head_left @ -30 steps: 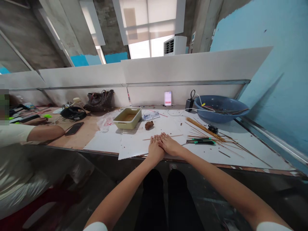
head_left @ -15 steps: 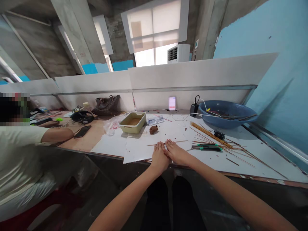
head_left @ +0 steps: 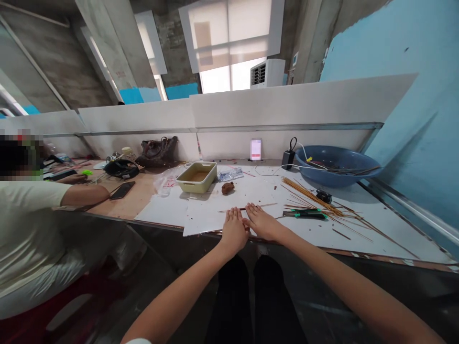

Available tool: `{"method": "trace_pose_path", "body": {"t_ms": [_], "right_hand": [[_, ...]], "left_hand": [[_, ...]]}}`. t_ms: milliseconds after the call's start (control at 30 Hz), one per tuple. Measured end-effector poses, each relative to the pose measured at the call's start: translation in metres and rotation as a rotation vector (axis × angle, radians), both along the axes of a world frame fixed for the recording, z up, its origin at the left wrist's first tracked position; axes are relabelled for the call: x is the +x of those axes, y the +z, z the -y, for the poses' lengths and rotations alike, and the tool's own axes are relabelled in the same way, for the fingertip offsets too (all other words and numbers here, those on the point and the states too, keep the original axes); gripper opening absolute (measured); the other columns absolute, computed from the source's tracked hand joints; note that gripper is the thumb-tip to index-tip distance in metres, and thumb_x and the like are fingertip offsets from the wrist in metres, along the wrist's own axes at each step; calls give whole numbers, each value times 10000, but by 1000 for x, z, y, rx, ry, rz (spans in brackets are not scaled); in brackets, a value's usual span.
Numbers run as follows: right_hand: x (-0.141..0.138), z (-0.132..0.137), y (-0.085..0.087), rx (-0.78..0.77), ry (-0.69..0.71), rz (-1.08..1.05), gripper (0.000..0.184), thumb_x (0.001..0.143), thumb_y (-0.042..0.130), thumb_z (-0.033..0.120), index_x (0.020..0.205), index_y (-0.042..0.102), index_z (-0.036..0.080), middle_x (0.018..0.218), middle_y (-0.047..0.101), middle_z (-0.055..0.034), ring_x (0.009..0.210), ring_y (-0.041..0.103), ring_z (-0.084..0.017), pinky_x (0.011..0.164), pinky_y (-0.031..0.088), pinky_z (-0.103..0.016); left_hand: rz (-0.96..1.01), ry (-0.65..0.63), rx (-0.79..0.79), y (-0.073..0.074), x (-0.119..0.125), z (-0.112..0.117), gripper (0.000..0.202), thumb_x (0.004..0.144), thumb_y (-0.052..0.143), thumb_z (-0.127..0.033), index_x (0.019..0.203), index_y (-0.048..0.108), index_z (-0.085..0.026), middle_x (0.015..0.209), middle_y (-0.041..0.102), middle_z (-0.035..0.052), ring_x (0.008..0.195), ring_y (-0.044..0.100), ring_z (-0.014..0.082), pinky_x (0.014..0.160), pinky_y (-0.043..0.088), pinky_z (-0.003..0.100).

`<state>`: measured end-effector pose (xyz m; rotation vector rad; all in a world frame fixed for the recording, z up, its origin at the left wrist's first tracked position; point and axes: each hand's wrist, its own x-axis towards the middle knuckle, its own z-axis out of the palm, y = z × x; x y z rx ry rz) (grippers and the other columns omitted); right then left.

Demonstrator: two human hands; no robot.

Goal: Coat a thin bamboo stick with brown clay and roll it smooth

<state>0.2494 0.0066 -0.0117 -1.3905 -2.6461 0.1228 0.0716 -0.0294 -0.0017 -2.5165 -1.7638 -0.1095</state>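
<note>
Here we had left hand and right hand flat, side by side, fingers extended, clenching nothing; our thin stick lay crosswise on the white sheet over the table, beneath both sets of fingertips, ends jutting past each, neither hand nearer

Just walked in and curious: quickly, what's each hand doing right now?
Left hand: open, palm down, fingers laid across a thin stick.
Right hand: open, palm down, fingers across the same stick.
</note>
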Motion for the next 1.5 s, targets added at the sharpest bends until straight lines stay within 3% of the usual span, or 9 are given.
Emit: {"method": "trace_pose_path", "body": {"t_ms": [100, 300, 433, 600, 800, 867, 1067, 1333, 1500], "right_hand": [[0, 0, -2, -10, 4, -18, 707, 1186, 288, 446, 1748, 334, 19, 1792, 317, -290, 1703, 261, -375, 1364, 289, -618], [-8, -33, 13, -50, -3, -5, 662, 1195, 245, 419, 1732, 400, 65, 1794, 348, -262, 1701, 274, -365, 1363, 286, -607], [-7, -15, 7, -63, -18, -12, 749, 1194, 195, 509, 1744, 345, 23, 1799, 321, -277, 1707, 260, -353, 1374, 273, -579], [-1, 2, 0, -75, -25, -18, 763, 1182, 245, 533, 1765, 308, 45, 1804, 303, -274, 1713, 243, -363, 1370, 271, -625], [-6, -33, 15, -98, -46, 8, 724, 1182, 258, 480, 1735, 375, 28, 1777, 362, -294, 1697, 282, -390, 1366, 267, -606], [-6, -32, 15, -93, -47, 8, 725, 1182, 263, 484, 1736, 372, 30, 1776, 364, -295, 1695, 289, -387, 1366, 265, -604], [5, -2, 0, -67, -31, -5, 824, 1182, 167, 579, 1741, 332, -4, 1807, 292, -287, 1709, 259, -352, 1382, 247, -571], [-4, -29, 7, -57, -64, -13, 807, 1178, 183, 549, 1726, 361, -17, 1772, 347, -308, 1696, 287, -382, 1372, 249, -610], [5, 0, -2, -42, -26, -48, 840, 1178, 183, 587, 1738, 326, -22, 1795, 290, -298, 1708, 251, -369, 1378, 248, -603]], "left_hand": [[5, -16, 3, 0, 7, 0, 813, 1009, 508, -306, 1743, 332, -4, 1792, 345, 259, 1709, 279, 381, 1401, 183, 571], [12, -13, -80, 26, 25, -33, 751, 1059, 450, -299, 1764, 327, -73, 1794, 367, 221, 1699, 314, 363, 1399, 202, 565], [6, -27, -61, 13, 17, -22, 742, 1073, 414, -311, 1753, 324, -26, 1807, 341, 224, 1710, 288, 344, 1415, 159, 505], [18, -46, -40, -4, 12, -10, 793, 1055, 456, -368, 1738, 324, 11, 1813, 304, 253, 1721, 254, 350, 1414, 156, 511], [45, 49, -101, 19, 16, -41, 759, 1051, 411, -320, 1725, 350, 24, 1801, 327, 251, 1716, 270, 346, 1412, 164, 520], [47, 53, -88, 20, 13, -39, 745, 1052, 402, -308, 1717, 368, 25, 1788, 356, 256, 1710, 291, 341, 1416, 144, 529], [35, 44, -15, 2, 4, -8, 782, 1016, 442, -317, 1706, 378, 46, 1782, 368, 253, 1703, 312, 335, 1421, 117, 509], [56, 104, -3, 24, 7, -31, 729, 1055, 422, -312, 1682, 418, 60, 1747, 418, 278, 1695, 335, 325, 1419, 139, 499], [42, 81, 52, 9, 0, -3, 723, 1056, 412, -321, 1677, 438, 49, 1747, 432, 262, 1689, 345, 332, 1425, 106, 506]]}}
